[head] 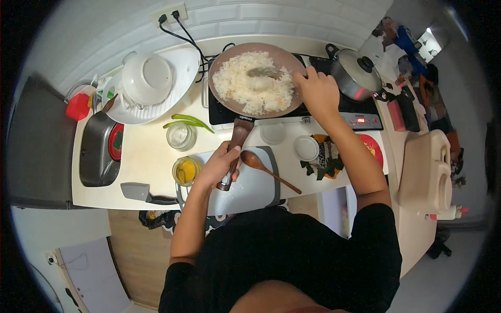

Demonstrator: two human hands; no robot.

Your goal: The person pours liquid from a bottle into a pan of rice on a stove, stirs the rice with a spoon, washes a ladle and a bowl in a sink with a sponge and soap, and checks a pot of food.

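Note:
My left hand [219, 165] grips the brown wood-look handle [242, 133] of a frying pan [280, 54]. White cooked rice [235, 80] with some browned bits covers much of the pan's inside. At the pan's right rim, my right hand [320, 94] is closed around the end of a metal spoon [264, 72]. The spoon's bowl lies blurred among the rice, and its handle is mostly hidden by my fingers. Under the pan is a black cooktop [217, 111], with a lit red display on its control panel [358, 121].
A lidded pot [354, 74] stands right of the pan. Nearer me are a wooden spoon [270, 170] on a cutting board [250, 195], a jar of yellow liquid [186, 171], green chillies [191, 120] and a knife [146, 193]. A dish rack [178, 84] holds bowls beside the sink [96, 156].

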